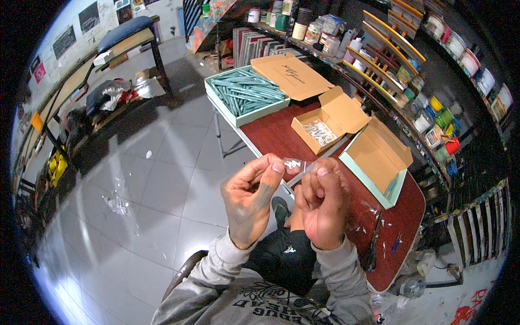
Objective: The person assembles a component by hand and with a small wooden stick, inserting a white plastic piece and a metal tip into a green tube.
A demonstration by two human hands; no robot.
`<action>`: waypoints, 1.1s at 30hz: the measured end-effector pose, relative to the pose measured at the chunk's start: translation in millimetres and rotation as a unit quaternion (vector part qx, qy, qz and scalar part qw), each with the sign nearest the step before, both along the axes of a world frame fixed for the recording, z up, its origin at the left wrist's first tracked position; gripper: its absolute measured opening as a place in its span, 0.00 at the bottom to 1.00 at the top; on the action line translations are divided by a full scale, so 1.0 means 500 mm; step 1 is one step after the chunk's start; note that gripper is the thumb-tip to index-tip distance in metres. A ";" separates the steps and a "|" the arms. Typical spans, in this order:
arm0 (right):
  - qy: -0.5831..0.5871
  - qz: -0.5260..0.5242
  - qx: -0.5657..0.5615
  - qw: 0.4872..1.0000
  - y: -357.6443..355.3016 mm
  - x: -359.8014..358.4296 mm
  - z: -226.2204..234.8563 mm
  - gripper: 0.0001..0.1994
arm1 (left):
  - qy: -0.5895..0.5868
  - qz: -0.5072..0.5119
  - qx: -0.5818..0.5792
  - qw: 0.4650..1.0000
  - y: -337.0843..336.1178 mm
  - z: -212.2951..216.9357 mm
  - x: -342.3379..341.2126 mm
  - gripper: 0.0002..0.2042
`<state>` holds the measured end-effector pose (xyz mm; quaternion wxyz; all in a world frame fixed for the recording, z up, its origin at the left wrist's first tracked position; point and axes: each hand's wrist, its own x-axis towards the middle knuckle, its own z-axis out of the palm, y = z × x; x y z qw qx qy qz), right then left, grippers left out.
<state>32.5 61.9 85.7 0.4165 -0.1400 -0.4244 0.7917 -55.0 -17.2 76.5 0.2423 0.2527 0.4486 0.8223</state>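
A small clear plastic bag (293, 163) with tiny white pieces in it is stretched between my two hands, above the table's near edge. My left hand (246, 197) pinches one end between thumb and forefinger. Curled fingers and thumb of my right hand (325, 203) grip the other end. Beyond them, a small brown cardboard box (304, 135) stands with its lid up, holding several similar bags of white pieces. To its right lies a mint-green box (364, 187) with a brown inside and a few green sticks at its near end.
On the dark red table (265, 132), a mint-green box (248, 118) is heaped with green pen-like sticks, its brown lid (292, 76) behind. Scissors (372, 249) and white scraps lie at the near right. Shelves (346, 70) of paint jars line the back. A bench (127, 40) stands far left.
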 end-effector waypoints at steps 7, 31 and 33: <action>0.015 -0.040 -0.217 0.975 0.112 0.023 -0.130 0.10 | 0.055 -0.021 -0.044 0.997 0.158 -0.103 0.025 0.10; -0.355 -0.369 0.532 0.675 0.306 0.257 -0.360 0.20 | 0.372 -0.090 -0.222 0.897 0.396 -0.320 0.140 0.11; -0.329 -0.391 0.532 0.675 0.313 0.262 -0.369 0.15 | 0.340 -0.108 -0.211 0.910 0.402 -0.338 0.137 0.10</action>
